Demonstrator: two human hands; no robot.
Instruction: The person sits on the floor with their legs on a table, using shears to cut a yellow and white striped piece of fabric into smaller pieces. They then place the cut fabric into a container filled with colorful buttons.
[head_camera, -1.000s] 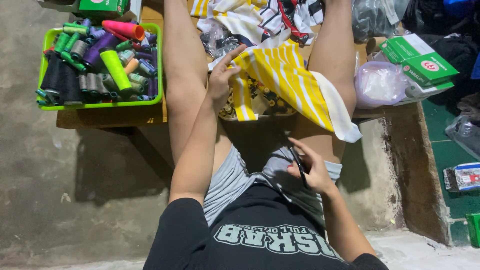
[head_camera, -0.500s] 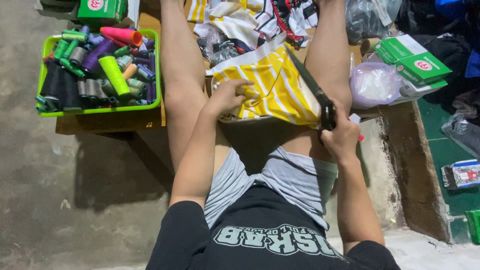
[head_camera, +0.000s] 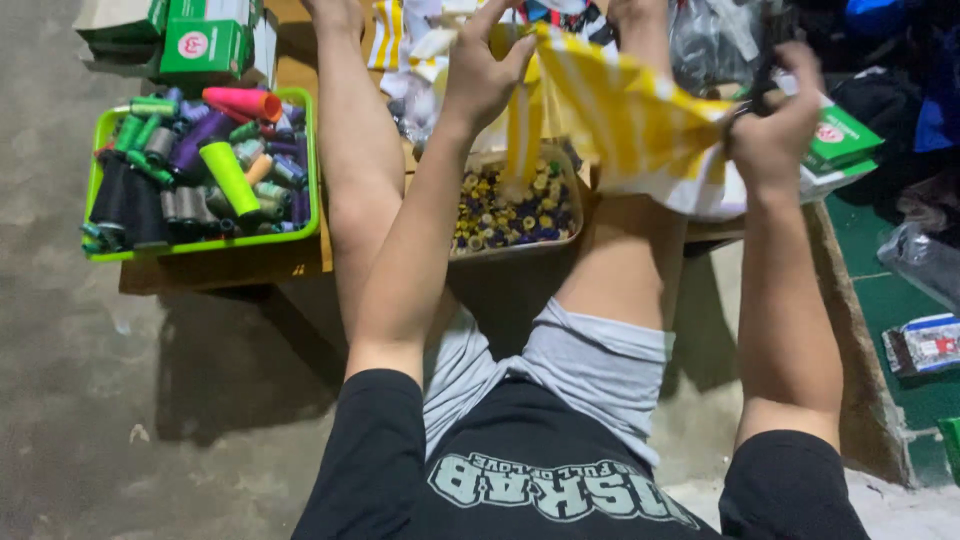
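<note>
I sit on the floor with both legs stretched forward. My left hand (head_camera: 485, 70) grips the upper left part of a yellow and white striped cloth (head_camera: 620, 120) and holds it up. My right hand (head_camera: 775, 125) is closed around black scissors (head_camera: 760, 75) and also touches the cloth's right edge. The cloth hangs between my two raised hands, above my right thigh. Under it stands a clear tray (head_camera: 570, 235) filled with several small yellow, blue and dark round pieces.
A green tray (head_camera: 305, 170) of thread spools and cones rests on a low wooden board (head_camera: 225, 270) at my left. Green boxes (head_camera: 205, 40) stand behind it, and another green box (head_camera: 850, 140) lies right. Plastic bags and packets lie at the right.
Both hands have lifted the striped cloth off my lap and the tray, which now shows. The right hand with the scissors moved up and to the cloth's right edge.
</note>
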